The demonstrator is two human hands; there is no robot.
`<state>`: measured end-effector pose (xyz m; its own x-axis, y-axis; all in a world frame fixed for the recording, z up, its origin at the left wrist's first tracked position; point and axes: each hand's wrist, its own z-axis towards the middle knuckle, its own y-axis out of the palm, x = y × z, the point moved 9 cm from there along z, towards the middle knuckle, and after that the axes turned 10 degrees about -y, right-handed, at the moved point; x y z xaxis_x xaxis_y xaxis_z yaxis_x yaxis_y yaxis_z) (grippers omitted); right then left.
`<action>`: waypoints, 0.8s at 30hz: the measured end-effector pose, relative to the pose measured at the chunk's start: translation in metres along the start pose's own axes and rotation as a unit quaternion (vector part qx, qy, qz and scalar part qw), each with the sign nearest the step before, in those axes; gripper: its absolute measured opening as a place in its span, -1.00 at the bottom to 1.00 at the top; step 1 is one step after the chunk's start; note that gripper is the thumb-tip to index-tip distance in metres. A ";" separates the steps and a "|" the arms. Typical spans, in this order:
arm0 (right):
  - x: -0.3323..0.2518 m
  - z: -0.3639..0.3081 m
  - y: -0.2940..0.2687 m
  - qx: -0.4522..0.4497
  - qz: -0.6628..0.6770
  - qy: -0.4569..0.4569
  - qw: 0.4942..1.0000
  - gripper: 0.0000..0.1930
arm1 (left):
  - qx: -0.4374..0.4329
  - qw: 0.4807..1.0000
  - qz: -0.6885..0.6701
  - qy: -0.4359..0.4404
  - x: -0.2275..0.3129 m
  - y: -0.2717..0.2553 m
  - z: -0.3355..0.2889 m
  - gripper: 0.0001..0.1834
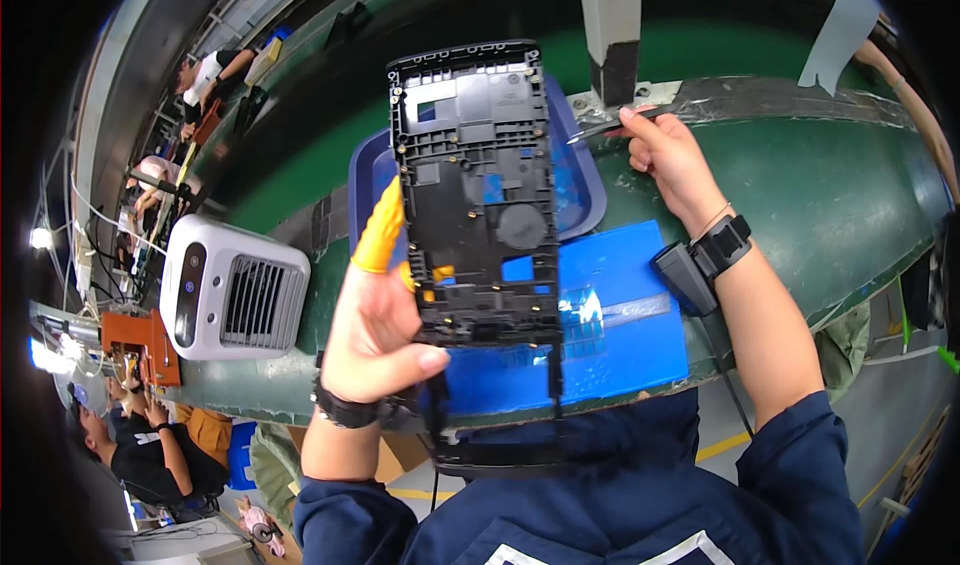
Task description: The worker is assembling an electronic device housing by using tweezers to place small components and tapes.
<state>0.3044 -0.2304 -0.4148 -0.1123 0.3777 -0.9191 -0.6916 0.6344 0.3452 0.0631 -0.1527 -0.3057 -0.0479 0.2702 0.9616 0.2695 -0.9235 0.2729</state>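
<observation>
Left hand [375, 330] grasps the black plastic frame [440, 210] along its lower left side, thumb by the edge, yellow finger covers [380, 230] on. The frame is raised over the green bench [790, 190], blue showing through its openings. I take it as my landmark.

Right hand [672, 165], to the upper right of the frame, pinches a slim dark tool [607, 127]; its pale tip points toward the frame and looks apart from it. Black wrist strap [724, 248] on that arm.

Partly behind the frame, I see a dark blue tray [592, 190]. Lower right of it, a bright blue sheet [650, 365] on the bench. Left of it, a white fan unit [187, 310]. Above right, a grey post [610, 20]. Far lower left, I note a seated co-worker in black [150, 455].
</observation>
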 end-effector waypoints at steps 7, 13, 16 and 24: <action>0.006 -0.002 -0.010 0.078 0.062 -0.006 0.995 -0.75 | -0.019 0.970 0.233 -0.059 0.062 -0.044 0.088 -0.28; 0.004 -0.005 -0.008 0.066 0.065 -0.014 0.996 -0.73 | 0.137 0.702 0.689 -0.117 0.090 -0.117 0.194 -0.33; 0.001 -0.008 -0.004 0.052 0.067 -0.017 0.996 -0.74 | 0.230 0.543 0.804 -0.078 0.090 -0.137 0.228 -0.36; -0.007 -0.008 0.004 0.033 0.065 -0.001 0.997 -0.78 | 0.161 0.679 0.716 -0.025 0.058 -0.081 0.177 -0.57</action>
<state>0.2966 -0.2362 -0.4090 -0.1970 0.4614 -0.8651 -0.6224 0.6229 0.4740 0.2092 -0.0143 -0.2771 0.5153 -0.8252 0.2313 0.2034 -0.1444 -0.9684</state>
